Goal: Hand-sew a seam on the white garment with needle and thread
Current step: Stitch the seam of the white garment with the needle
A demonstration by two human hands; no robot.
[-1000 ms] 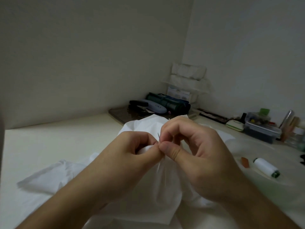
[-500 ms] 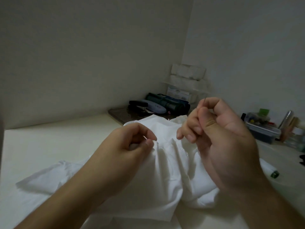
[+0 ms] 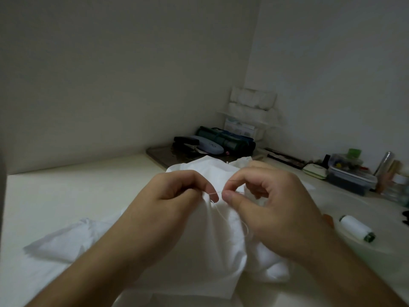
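Above the white garment [image 3: 212,251], both hands' grips on needle [image 3: 215,193].

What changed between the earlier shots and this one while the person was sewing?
The right hand, which had drawn up and away from the cloth half a second ago, has come back down beside the left hand, its thumb and forefinger pinched as if on the needle. A loop of thread now lies slack on the white garment. The left hand kept gripping the fold; the thread spool stayed put.
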